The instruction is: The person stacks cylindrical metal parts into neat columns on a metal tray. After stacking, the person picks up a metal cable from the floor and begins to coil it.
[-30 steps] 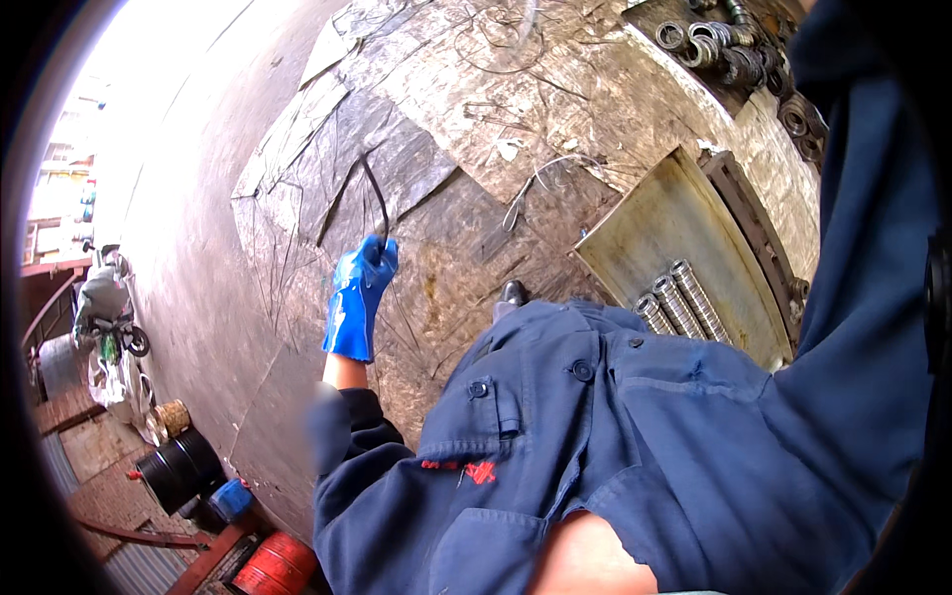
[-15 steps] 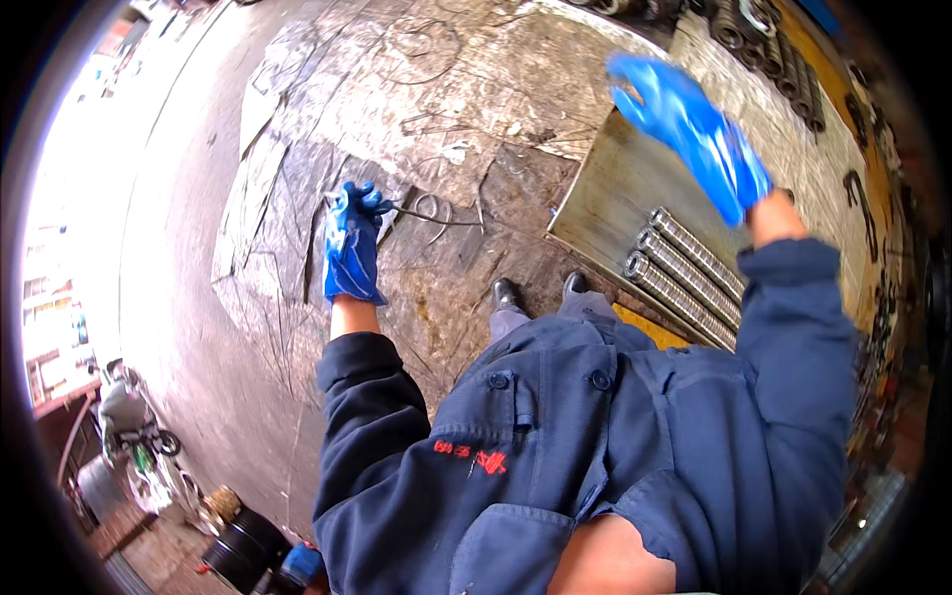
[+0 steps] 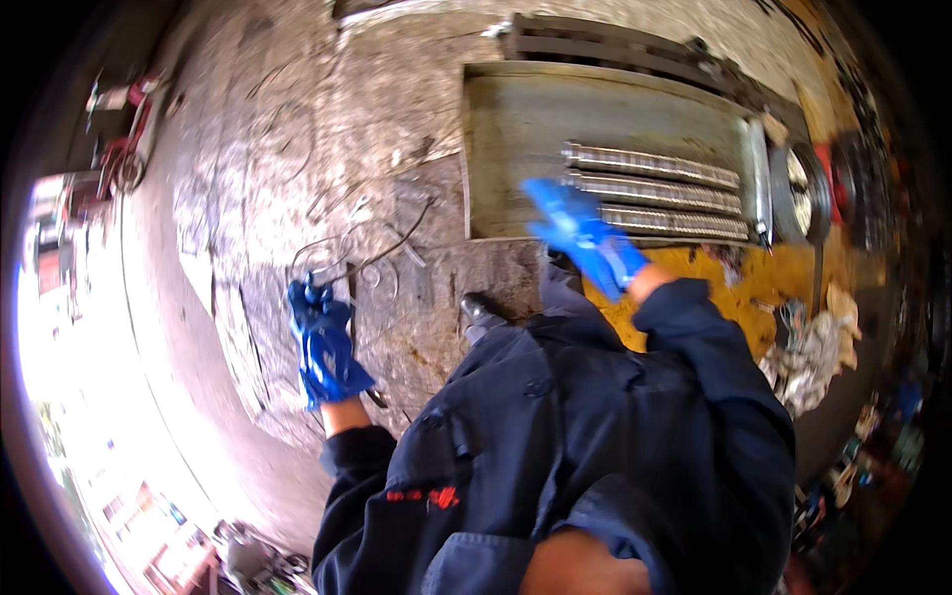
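Observation:
My left hand, in a blue glove, is shut on the end of a thin dark wire that curves away over the concrete floor. My right hand, also in a blue glove, is stretched out with fingers apart and holds nothing. It hovers over the near edge of a flat grey metal tray. Three ribbed metal rods lie side by side on that tray, just beyond the right hand. I wear a dark blue coverall, and a black shoe shows below.
More loose wires lie scattered on the stained floor. A round metal disc sits at the tray's right end. Rags lie on a yellow patch at right. Red machinery stands at far left.
The view has swung right. My right hand came down from the raised position to the tray's edge near the rods. My left hand still grips the wire.

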A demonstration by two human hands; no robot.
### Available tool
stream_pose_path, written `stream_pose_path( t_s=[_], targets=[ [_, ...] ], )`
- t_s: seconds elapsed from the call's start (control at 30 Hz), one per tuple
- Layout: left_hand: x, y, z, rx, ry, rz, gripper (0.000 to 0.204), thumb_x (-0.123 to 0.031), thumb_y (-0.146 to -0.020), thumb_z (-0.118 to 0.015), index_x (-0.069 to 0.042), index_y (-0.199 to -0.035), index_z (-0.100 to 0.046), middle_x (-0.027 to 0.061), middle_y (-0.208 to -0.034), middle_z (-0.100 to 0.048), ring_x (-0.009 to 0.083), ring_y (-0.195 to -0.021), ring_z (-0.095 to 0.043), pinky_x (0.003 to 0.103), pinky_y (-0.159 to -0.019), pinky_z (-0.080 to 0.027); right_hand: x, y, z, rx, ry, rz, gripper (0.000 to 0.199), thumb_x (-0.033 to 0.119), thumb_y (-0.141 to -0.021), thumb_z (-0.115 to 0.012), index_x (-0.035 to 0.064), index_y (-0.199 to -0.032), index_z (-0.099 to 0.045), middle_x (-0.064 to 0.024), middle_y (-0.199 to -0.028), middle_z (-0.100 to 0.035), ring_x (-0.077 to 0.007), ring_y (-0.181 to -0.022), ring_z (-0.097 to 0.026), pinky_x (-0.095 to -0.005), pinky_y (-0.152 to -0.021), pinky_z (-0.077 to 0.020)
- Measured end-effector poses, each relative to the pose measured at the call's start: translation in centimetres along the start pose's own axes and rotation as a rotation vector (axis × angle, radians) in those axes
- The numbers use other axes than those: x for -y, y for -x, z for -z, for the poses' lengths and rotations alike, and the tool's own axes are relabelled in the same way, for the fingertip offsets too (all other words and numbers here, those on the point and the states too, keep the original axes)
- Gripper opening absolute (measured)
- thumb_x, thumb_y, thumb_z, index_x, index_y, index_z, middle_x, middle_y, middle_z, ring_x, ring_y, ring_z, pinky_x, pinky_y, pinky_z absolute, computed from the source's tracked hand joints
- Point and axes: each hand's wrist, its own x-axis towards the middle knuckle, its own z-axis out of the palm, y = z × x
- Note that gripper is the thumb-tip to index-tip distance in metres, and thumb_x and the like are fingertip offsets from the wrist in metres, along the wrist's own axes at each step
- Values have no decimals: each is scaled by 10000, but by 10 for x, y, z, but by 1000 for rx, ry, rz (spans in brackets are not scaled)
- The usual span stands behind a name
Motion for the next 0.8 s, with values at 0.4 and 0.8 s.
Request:
stream_pose_path(
  t_s=[0.4,0.8],
  targets=[
    [69,50,-139,13,-153,101,244,-409,-1070,-585,-186,-1009,-664,-87,-671,-579,84,-522,-476,247,-474,-412,-22,-29,-126,195,-340,-143,467,461,-881,-718,90,-1163,-697,-177,-1080,-721,-323,-736,-685,-497,-612,-515],
    [128,2,-127,-198,-47,236,232,-389,-1050,-619,-193,-934,-662,-118,-667,-603,58,-568,-559,242,-455,-402,-94,-34,-182,59,-62,19,202,324,-775,-752,129,-739,-710,-93,-670,-697,-323,-610,-701,-499,-462,-434]
  ],
)
